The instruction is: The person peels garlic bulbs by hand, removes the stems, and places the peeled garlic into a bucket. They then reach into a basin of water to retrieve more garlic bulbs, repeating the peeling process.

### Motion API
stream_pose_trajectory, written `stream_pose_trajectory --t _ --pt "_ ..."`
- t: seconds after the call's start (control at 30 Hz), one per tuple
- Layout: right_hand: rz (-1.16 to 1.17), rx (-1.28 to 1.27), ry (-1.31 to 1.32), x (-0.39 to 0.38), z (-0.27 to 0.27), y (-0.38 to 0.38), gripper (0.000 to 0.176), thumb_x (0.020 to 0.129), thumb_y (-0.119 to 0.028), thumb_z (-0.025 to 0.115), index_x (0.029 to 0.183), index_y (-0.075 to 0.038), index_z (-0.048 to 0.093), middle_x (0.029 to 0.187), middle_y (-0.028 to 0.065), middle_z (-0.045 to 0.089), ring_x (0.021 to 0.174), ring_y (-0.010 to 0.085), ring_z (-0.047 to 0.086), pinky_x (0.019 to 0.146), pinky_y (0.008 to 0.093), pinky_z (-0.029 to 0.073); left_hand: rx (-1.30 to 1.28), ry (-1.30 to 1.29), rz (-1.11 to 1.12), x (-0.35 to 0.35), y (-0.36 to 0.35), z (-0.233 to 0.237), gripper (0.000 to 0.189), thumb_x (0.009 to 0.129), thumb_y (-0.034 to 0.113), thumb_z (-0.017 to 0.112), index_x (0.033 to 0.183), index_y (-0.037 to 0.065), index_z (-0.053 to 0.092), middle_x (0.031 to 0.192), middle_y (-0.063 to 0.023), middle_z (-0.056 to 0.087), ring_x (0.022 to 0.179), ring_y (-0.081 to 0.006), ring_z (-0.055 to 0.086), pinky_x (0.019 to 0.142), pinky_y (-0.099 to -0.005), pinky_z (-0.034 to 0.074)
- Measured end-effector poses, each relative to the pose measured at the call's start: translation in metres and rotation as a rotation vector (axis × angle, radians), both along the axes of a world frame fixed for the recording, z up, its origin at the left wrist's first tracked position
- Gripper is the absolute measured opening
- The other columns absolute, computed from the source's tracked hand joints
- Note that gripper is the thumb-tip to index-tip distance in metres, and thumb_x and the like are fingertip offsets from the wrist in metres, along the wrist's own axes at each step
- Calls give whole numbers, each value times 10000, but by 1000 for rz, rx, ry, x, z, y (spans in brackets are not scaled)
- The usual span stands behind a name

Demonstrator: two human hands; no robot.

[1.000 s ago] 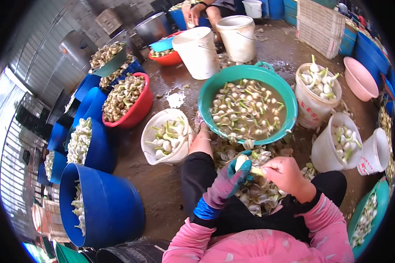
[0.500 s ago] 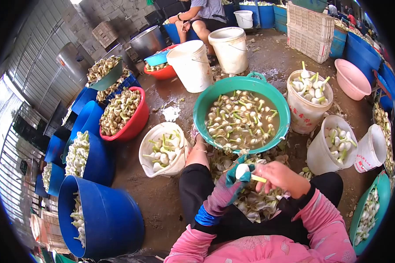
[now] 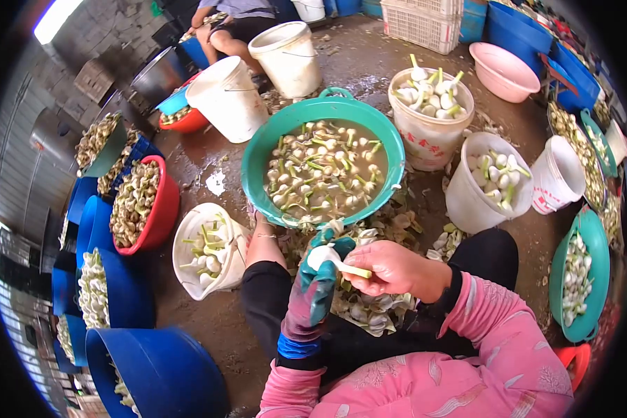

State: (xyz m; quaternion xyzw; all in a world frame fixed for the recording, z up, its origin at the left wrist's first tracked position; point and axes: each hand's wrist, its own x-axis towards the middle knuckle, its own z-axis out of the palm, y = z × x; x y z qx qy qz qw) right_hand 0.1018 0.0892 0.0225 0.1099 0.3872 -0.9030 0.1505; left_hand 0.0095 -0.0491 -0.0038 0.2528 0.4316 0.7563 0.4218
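Note:
My left hand, in a teal and purple glove, is closed around a white garlic bulb whose short green stem points right. The fingers of my bare right hand are curled together at that stem. Below both hands lies a heap of garlic skins between my knees. Just ahead stands a green tub of murky water with many garlic bulbs floating in it. A white bucket with trimmed bulbs sits to the left of my leg.
On the right stand a bucket with red print and another white bucket, both holding garlic. Blue tubs and a red basin line the left. Near the back sits another person, beside white buckets.
The view has swung right, so the tubs appear further left. My left hand still holds the bulb, now turned with its stem more in view; my right hand's fingers have closed at the stem.

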Motion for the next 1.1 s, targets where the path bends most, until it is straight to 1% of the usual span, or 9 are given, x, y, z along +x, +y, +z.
stream_pose_trajectory --t 0.27,0.4,0.57,0.67,0.73,0.8,0.87,1.03,1.1 --pt "-191 -54 84 -2 -11 -16 255 885 -229 410 783 -12 497 549 18 442 406 84 369 382 197 282 267 -346 32 14 11 -1 518 875 326 404 1283 49 246 1159 -154 466 1069 -279 448 904 -399 355" --pt "-55 2 -67 5 12 -6 288 884 -268 413 776 -15 496 552 38 451 410 111 387 399 220 307 139 -217 -1 15 6 -1 465 872 226 434 1275 47 288 1175 -135 462 1080 -237 441 934 -359 320" --pt "-19 -136 49 8 -4 -2 298 885 -277 404 757 -21 487 545 48 454 412 111 393 404 222 304 85 -48 27 15 3 11 442 878 167 439 1273 28 300 1171 -108 468 1074 -177 435 932 -291 311" --pt "-19 184 108 11 -5 -10 281 888 -245 387 744 -32 500 527 32 449 427 103 409 400 220 308 28 24 74 12 -5 6 408 878 168 447 1238 3 352 1129 -87 500 1045 -141 448 918 -267 319" --pt "-270 1440 696 10 -16 -10 273 889 -227 389 726 -38 500 532 5 442 449 91 413 421 220 320 -222 271 88 11 -12 4 360 877 168 450 1187 -14 415 1069 -68 539 981 -122 490 876 -259 360" --pt "-239 1362 669 12 -13 -12 269 889 -215 397 711 -40 494 537 -12 434 452 79 398 427 222 322 -309 329 136 14 -12 13 342 863 186 481 1137 -17 457 992 -49 566 880 -116 530 801 -244 407" --pt "-71 537 231 13 -5 -13 284 891 -215 387 687 -42 482 549 -7 442 457 82 394 436 192 316 -190 29 135 12 -18 5 362 854 226 493 1122 -15 464 945 -40 566 818 -117 529 749 -241 417" --pt "-240 182 212 10 -6 -5 277 884 -205 400 659 -51 445 529 25 414 407 92 355 390 215 294 92 -371 67 14 -17 8 551 796 366 548 1176 1 388 1082 -105 509 968 -230 502 839 -339 402" --pt "-109 384 121 14 7 -10 280 883 -256 425 740 -29 504 589 50 502 454 84 443 408 204 326 110 -312 111 17 -17 7 530 810 380 525 1160 0 407 1053 -111 527 949 -230 514 831 -340 402"
